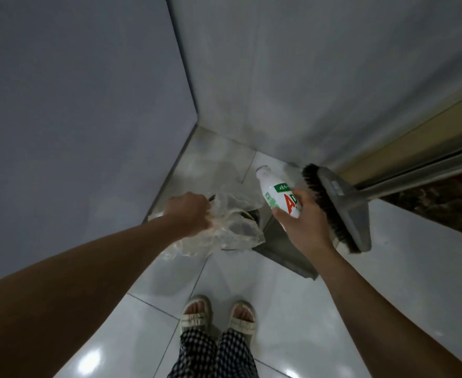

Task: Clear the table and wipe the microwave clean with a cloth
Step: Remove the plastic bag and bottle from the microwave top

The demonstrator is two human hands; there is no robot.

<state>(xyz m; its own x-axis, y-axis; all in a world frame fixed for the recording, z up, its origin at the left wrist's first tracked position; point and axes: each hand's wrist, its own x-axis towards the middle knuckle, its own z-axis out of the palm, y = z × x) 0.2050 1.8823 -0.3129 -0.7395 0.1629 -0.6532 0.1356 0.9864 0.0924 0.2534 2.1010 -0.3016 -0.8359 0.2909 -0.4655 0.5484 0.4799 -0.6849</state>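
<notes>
A glossy white tiled floor is filling the lower frame, with a grey dustpan and broom sitting at centre right.

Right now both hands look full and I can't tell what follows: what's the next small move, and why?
Probably drop the bottle from the right hand into the bin: the left hand grips a clear bag over the bin, and the bottle hangs just beside it.

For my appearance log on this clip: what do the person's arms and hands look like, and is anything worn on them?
Both forearms are bare, with no sleeve in view. The left hand and right hand wear no gloves; no ring, watch or bracelet shows. Lower down, checked black-and-white trousers and pale open-toed sandals are visible.
</notes>
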